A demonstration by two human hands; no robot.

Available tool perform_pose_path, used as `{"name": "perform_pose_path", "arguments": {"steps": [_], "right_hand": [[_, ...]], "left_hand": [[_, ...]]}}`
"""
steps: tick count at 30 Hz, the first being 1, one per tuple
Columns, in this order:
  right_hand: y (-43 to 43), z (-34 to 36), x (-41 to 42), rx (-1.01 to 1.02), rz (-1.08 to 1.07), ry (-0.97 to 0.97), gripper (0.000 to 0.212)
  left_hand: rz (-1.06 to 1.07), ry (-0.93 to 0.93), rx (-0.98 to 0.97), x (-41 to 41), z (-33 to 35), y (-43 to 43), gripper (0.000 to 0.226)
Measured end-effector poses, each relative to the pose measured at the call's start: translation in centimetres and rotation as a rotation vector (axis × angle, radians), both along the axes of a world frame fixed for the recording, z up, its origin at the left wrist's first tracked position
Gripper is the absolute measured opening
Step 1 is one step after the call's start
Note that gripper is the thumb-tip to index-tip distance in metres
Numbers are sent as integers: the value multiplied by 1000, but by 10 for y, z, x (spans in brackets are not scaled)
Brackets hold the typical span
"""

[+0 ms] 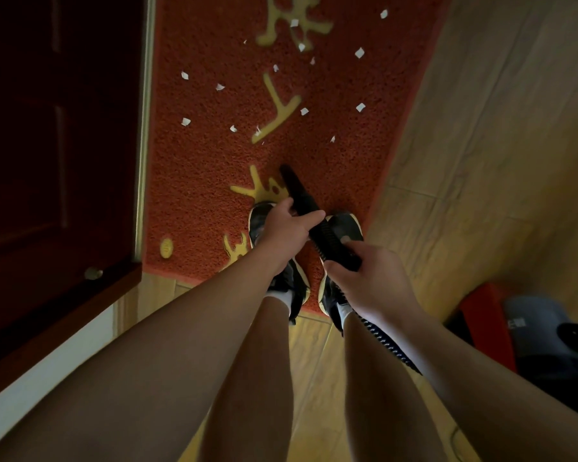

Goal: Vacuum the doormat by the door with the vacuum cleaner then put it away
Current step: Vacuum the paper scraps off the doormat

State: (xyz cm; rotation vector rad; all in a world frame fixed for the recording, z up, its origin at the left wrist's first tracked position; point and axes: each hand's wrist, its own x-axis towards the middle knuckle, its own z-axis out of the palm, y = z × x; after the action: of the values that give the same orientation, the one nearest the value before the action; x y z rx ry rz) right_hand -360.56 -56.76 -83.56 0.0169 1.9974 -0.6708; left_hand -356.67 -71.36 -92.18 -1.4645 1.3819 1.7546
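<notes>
Underfoot, a red doormat (pixel 207 181) with yellow characters lies on a pale wood-plank floor (pixel 481 161). Its left edge runs just beside the dark red door (pixel 47 128). Small white paper scraps (pixel 360 53) are scattered over the far half of the mat. The near part, around the shoes (pixel 346 228), shows none. Both shoes stand on the mat's near end, heels close to its edge.

The black vacuum nozzle (pixel 296 191) slants down between the feet, with its narrow tip at the mat's surface, short of the scraps. The left grip (pixel 287 228) is curled round the nozzle's upper part, thumb across the top. The right grip (pixel 371 278) is wrapped round the ribbed cuff behind it. From there the hose (pixel 384 341) trails back under the right forearm.

To the right of the mat, bare planks run up to the frame's right edge. At lower right a grey-blue drum (pixel 541 328) with a red part beside it sits on the floor, partly cut off. A white skirting (pixel 30 378) runs along the lower left.
</notes>
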Motion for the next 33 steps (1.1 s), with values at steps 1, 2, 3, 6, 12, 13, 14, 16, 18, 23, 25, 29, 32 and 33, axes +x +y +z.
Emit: {"name": "perform_pose_path", "arguments": {"steps": [1,2,3,6,12,13,14,16,18,23,25,29,32,33], "right_hand": [[2,0,0,3,3,1,19],[4,0,1,7,5,2,19],[6,0,1,10,2,4,19],[11,1,0,12,-32,3,19],[21,3,-1,13,-99,-14,21],[22,4,-1,8,-120,-21,21],[24,5,-2,1,-149,-29,20],[27,6,-4,-14,-203,-39,16],[30,7,-6,-25,-238,-43,13],[39,6,-9,-32,-329,-49,12],[43,5,-10,-33,-355,-51,11],[47,4,-13,-39,-387,-49,11],[48,1,-16,-36,-393,-35,10],[49,0,-17,-34,-400,-33,10]], "left_hand": [[-2,-1,5,0,-1,2,67],[-7,-7,10,-1,-1,3,74],[-12,-9,13,-2,-1,5,74],[-30,-4,16,-3,-2,9,43],[-69,2,18,-10,-5,18,38],[-78,5,15,-13,-5,19,36],[-88,8,14,-15,-5,21,35],[-111,10,7,-20,-6,24,36],[-132,5,-1,-26,-7,28,34],[-166,9,3,-41,-7,37,27],[-174,7,7,-46,-7,40,24],[-186,17,2,-56,-7,45,25],[-199,19,-5,-62,-10,46,28],[-202,22,-2,-63,-10,46,30]]}}
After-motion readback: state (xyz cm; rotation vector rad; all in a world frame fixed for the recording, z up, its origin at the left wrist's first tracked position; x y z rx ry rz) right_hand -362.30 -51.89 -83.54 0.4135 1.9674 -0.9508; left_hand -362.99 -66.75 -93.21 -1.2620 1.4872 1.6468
